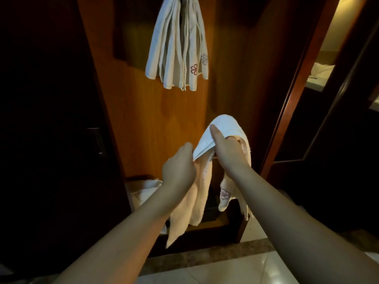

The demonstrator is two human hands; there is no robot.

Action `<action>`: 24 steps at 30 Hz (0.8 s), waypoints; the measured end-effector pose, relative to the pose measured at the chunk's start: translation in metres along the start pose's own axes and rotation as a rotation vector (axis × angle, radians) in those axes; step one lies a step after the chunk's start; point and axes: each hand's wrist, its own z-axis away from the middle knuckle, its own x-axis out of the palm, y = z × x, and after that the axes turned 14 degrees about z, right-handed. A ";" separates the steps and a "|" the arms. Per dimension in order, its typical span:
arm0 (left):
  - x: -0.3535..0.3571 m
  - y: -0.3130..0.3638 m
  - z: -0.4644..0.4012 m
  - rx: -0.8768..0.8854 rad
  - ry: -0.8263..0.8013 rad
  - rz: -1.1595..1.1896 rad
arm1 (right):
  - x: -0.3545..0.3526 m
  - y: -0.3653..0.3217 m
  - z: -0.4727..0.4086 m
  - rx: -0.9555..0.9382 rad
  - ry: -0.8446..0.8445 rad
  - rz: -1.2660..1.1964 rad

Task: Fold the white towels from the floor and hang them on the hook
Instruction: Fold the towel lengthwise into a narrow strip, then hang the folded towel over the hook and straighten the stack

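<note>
While I stand facing a wooden wardrobe panel [147, 111], I hold a white towel [223, 130] up in front of me with both hands, roughly at the middle of the view. My right hand [227, 152] grips the towel's upper part: the thumb lies straight along the front of the cloth, and the fingers curl behind it, hidden by the fabric that drapes over them. My left hand [178, 167] is just beside it, lower and to the left, pinching a folded edge of the same towel between thumb and curled fingers. From both hands the cloth hangs down in two long tails; the right tail shows a small embroidered flower [225, 194] near its end.

Above, at the top of the view, a bundle of hung towels [176, 48] droops against the wood, well apart from my hands; two of them carry the same reddish flower mark. The hook itself is out of sight past the top edge.

Lower left, behind my left forearm, another pale towel [146, 189] lies crumpled in a dark low compartment. Glossy floor tiles [235, 269] show at the bottom. A lit room with white bedding [322, 73] appears at far right.
</note>
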 end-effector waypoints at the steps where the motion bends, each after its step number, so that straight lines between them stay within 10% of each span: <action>1: -0.001 -0.003 -0.001 0.020 0.027 -0.034 | -0.003 0.001 -0.002 0.017 0.028 0.001; 17: -0.039 -0.065 -0.028 -0.012 0.053 -0.157 | -0.051 0.004 -0.023 0.180 0.246 -0.202; 24: -0.060 -0.069 -0.033 0.119 0.089 -0.317 | -0.052 0.006 -0.030 0.235 0.172 -0.918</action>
